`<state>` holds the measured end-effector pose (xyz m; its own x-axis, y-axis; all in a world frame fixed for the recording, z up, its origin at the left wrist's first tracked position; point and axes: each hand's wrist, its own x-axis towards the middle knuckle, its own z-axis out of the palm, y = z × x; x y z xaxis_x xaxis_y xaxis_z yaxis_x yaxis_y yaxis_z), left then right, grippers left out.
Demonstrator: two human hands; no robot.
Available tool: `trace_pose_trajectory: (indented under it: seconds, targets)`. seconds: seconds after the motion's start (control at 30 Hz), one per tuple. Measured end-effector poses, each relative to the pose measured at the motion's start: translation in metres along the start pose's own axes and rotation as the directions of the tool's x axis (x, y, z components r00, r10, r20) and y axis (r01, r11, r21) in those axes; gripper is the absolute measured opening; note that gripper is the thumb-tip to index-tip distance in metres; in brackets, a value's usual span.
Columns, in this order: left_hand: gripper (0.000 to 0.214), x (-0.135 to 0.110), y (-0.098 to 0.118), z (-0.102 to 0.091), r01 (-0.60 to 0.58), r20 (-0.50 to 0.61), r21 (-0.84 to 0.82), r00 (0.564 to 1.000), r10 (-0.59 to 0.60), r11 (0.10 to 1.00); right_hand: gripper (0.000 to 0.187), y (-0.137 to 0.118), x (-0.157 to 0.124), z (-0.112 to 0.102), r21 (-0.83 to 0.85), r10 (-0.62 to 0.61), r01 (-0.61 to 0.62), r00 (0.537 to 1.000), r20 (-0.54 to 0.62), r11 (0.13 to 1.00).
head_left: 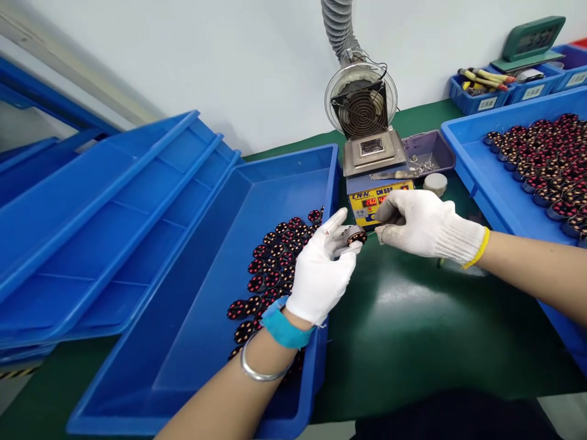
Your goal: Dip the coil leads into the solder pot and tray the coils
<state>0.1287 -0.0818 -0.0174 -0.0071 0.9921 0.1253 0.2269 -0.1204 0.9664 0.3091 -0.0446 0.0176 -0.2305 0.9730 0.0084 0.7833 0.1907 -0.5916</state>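
My left hand [323, 266], in a white glove, grips a small round motor stator [354, 234] with a grey side and a dark face with copper-coloured spots. Close by on the right, my gloved right hand [415, 223] is closed, its thumb and fingertips pinched on a thin wire [371, 233] beside the stator. Just behind both hands is a yellow-fronted solder pot [369, 198] with a red digital display, partly covered by the right hand. Many similar stators [270, 278] lie in the blue tray [206, 275] under my left forearm.
On the right, another blue tray [474, 160] holds rows of stators. A round fan hood [362, 107] on a grey duct stands behind the solder pot. Near it are a purple bin [428, 143] with metal bits and a white round pad [435, 183]. Stacked blue trays [114, 226] lean left.
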Motion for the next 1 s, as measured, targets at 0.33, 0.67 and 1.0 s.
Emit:
trace_pose_trajectory:
  seconds: [0.33,0.67,1.0]
  targets:
    - [0.051,-0.005,-0.002,0.002,-0.07,0.011,0.208,0.998,0.069,0.976,0.03,0.003,-0.007,0.018,0.161,-0.248,0.244,0.969,0.005,0.956]
    - [0.04,-0.002,0.023,-0.013,-0.018,0.038,0.574,0.999,-0.005,0.819,0.029,0.011,0.002,0.02,0.252,-0.126,0.138,0.99,-0.063,0.958]
    - [0.032,-0.007,0.026,-0.014,-0.066,0.131,0.392,0.991,0.015,0.918,0.027,0.003,0.0,0.015,0.318,0.056,-0.07,0.997,0.053,0.946]
